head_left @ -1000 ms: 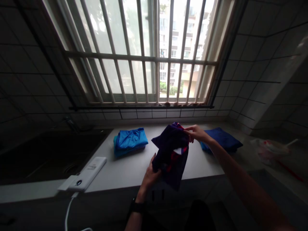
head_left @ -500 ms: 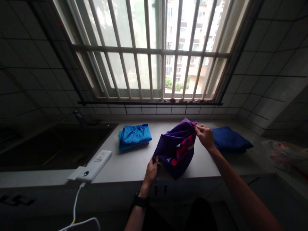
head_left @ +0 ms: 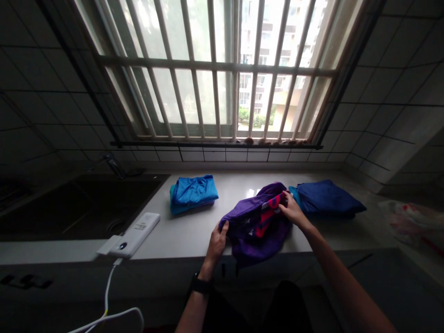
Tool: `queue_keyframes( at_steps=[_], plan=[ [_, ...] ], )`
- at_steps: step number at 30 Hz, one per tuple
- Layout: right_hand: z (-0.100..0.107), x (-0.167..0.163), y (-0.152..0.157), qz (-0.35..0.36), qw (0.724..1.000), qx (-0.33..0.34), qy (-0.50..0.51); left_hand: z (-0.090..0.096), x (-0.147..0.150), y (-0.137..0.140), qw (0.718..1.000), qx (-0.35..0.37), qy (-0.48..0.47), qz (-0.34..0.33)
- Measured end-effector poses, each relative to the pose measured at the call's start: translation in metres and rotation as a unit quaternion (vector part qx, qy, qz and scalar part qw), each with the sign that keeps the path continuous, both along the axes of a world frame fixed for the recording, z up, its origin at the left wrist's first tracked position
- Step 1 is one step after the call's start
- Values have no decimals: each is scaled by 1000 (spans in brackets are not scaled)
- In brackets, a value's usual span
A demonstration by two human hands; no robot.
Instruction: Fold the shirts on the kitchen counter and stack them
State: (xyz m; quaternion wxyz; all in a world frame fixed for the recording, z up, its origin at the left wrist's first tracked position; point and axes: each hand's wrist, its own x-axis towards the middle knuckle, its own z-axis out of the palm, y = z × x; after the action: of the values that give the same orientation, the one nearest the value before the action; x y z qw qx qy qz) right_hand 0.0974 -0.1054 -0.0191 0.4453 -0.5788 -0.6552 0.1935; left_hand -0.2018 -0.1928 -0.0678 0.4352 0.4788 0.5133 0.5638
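A purple garment [head_left: 248, 217] with a pink and red printed pattern lies loosely on the counter, its lower part hanging past the front edge. My left hand [head_left: 218, 238] pinches its left end, thumb on top. At the upper right of the cloth, my right hand [head_left: 293, 208] grips the patterned part between thumb and fingers. To the left sits a folded stack of bright blue cloth [head_left: 195, 190], with teal and purple layers at its side and underside. A folded dark blue cloth [head_left: 328, 196] lies right of my right hand, a lighter blue piece showing at its left end.
A white power bank [head_left: 140, 231] with a white cable [head_left: 107, 293] rests near the front edge. The dark sink [head_left: 79, 208] and faucet [head_left: 114, 165] are at left. A clear plastic bag [head_left: 404, 219] lies far right. A barred window [head_left: 217, 74] stands behind the white counter [head_left: 187, 236].
The purple garment has come down from a raised, stretched position onto the counter. My right hand has moved lower and keeps its grip; my left hand stays near the same place.
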Motion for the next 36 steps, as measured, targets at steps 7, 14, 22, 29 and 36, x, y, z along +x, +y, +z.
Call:
queue_keyframes(
  at_steps=[7,14,22,29,36],
  plan=[
    [-9,-22,-35,151,943,-95,-279,2,-2,-3,999,-1,19,-29],
    [24,-26,-48,259,928,-150,-222,5,-1,-6,1000,-21,-11,3],
    [44,8,-32,14,990,-122,-67,5,-1,-8,999,-40,4,20],
    [15,8,-35,-17,971,-60,-230,5,1,-9,999,33,-4,-23],
    [6,-20,-56,218,955,-66,-191,-6,-2,-3,987,94,131,26]
  ],
)
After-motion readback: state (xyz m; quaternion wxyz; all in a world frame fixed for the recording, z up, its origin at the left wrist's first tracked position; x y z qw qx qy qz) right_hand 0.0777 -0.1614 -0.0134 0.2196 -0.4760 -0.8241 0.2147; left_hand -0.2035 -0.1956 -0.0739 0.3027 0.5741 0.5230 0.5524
